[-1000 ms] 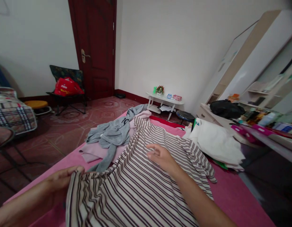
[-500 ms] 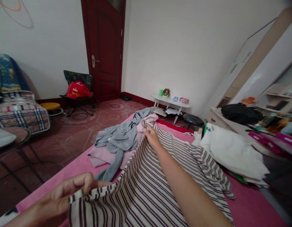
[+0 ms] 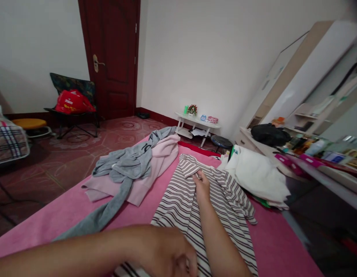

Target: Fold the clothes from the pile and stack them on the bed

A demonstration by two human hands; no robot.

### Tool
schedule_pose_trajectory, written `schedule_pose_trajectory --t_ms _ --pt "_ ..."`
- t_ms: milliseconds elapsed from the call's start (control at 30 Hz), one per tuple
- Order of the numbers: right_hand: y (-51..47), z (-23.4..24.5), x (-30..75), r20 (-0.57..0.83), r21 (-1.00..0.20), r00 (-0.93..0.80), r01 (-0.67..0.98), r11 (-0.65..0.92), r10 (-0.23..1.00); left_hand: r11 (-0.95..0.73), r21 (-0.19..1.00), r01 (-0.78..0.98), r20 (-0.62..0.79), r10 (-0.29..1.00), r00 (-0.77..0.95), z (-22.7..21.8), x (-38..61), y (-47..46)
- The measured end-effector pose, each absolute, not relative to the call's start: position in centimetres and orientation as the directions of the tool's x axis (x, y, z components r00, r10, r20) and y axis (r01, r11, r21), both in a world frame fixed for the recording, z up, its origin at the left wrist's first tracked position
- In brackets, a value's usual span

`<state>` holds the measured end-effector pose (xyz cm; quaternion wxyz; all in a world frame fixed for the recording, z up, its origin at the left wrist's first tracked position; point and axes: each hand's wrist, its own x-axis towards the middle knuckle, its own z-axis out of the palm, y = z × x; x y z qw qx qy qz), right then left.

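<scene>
A black-and-white striped shirt [image 3: 178,196] lies on the pink bed cover [image 3: 270,246], one side folded over toward its middle. My right hand [image 3: 202,184] pinches the folded part near the far end, beside a short sleeve. Low in the view, my left hand [image 3: 169,250] is closed over the near end of the shirt. Its fingers are curled with the cloth at them, though the grip itself is partly hidden. To the left, a grey garment [image 3: 132,165] with a long sleeve lies over a pale pink garment [image 3: 163,152].
A stack of white clothes [image 3: 256,173] sits at the bed's right edge, near a cluttered dresser [image 3: 244,134]. Beyond the bed stand a small white table [image 3: 198,122] and a dark round stool [image 3: 221,141]. A folding chair [image 3: 74,82] holds a red bag [image 3: 72,102].
Both hands have carried the shirt's left edge rightward and laid it over the shirt's middle. The pink cover left of the shirt now shows. The camera view has turned slightly right.
</scene>
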<state>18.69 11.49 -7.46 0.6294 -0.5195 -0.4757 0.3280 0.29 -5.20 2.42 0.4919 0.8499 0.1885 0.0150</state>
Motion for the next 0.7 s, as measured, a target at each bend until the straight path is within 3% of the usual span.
schedule_pose_trajectory --t_ms 67,133,200,333,433,533,600,700 --pt "11.6 -7.6 18.6 0.293 -0.955 0.319 0.139 0.262 0.901 -0.522 0.668 0.53 -0.176 0.581 0.795 2.9 1.8 -2.1" --pt "11.6 -7.5 18.6 0.337 -0.934 0.319 0.234 0.271 0.886 -0.494 0.396 0.774 -0.028 0.836 0.548 2.8 3.0 0.9" --pt "11.4 -7.2 18.6 0.404 -0.877 0.306 0.397 0.27 0.862 -0.38 0.256 0.889 0.138 0.924 0.356 1.7 3.7 3.4" --pt "10.2 -6.3 18.3 0.562 -0.656 0.276 0.722 0.218 0.78 -0.341 0.255 0.905 0.244 0.928 0.281 -2.2 4.3 6.3" --pt "9.5 -5.5 17.5 0.611 -0.495 0.223 0.857 0.146 0.759 -0.4 0.256 0.88 0.323 0.893 0.312 -4.5 4.3 7.0" --pt "9.9 -4.5 16.8 0.619 -0.32 0.049 0.927 0.194 0.784 -0.442 0.248 0.862 0.372 0.865 0.336 -5.4 4.2 7.3" --pt "10.8 -3.7 16.7 0.593 -0.285 -0.085 0.908 0.308 0.801 -0.445 0.25 0.86 0.381 0.862 0.335 -5.6 4.1 7.3" --pt "13.1 -2.6 17.5 0.535 -0.383 -0.142 0.838 0.389 0.833 -0.445 0.257 0.858 0.382 0.862 0.333 -5.8 4.0 7.4"
